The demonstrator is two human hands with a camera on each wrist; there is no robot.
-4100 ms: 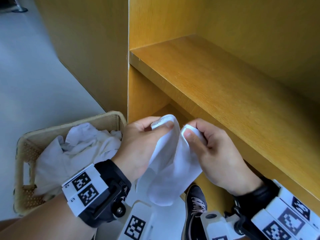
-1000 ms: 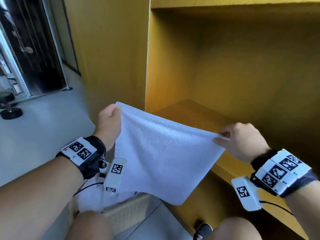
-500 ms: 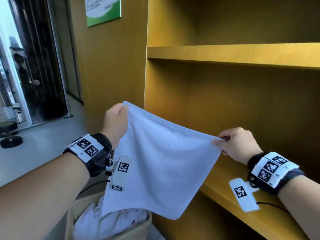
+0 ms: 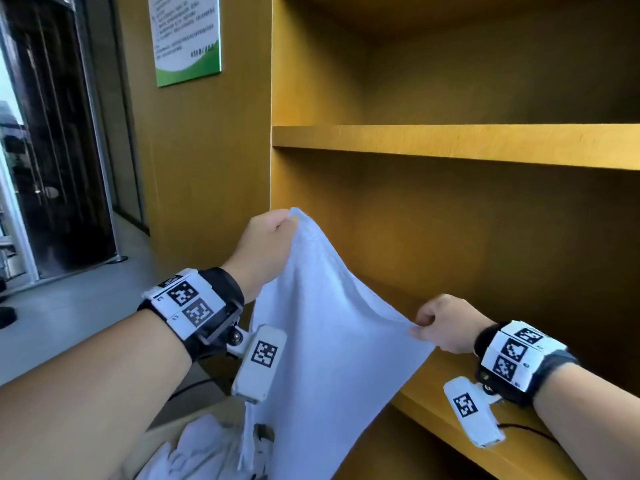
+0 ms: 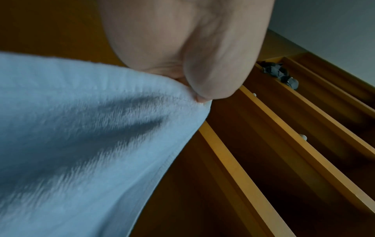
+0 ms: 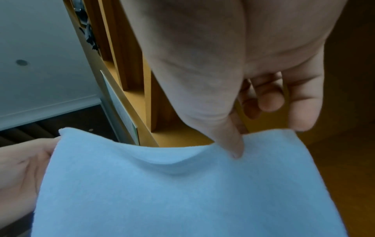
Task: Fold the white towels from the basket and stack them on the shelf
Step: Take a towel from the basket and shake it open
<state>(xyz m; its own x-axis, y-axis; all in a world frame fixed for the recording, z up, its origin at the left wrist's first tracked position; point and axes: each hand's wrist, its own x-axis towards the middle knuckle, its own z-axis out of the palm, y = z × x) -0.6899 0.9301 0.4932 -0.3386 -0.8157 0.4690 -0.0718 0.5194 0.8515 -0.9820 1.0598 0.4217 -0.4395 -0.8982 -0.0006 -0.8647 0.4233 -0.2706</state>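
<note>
A white towel (image 4: 329,344) hangs spread between my two hands in front of the yellow shelf unit. My left hand (image 4: 268,237) pinches its upper left corner, raised higher. My right hand (image 4: 438,323) pinches the upper right corner, lower and close to the lower shelf board (image 4: 450,420). The left wrist view shows my thumb pressed on the towel (image 5: 81,136) hem. In the right wrist view my thumb and forefinger pinch the towel (image 6: 182,192) edge. More white towels (image 4: 194,448) lie in the basket at the bottom, mostly hidden.
An upper shelf board (image 4: 450,142) crosses above my hands. The shelf's side panel (image 4: 207,168) carries a green-and-white notice (image 4: 187,36). A dark glass door (image 4: 52,133) and grey floor (image 4: 69,306) lie to the left.
My left hand has risen with its corner while my right hand has dropped a little, so the towel's top edge slopes more steeply. The view has tilted up, showing more shelf.
</note>
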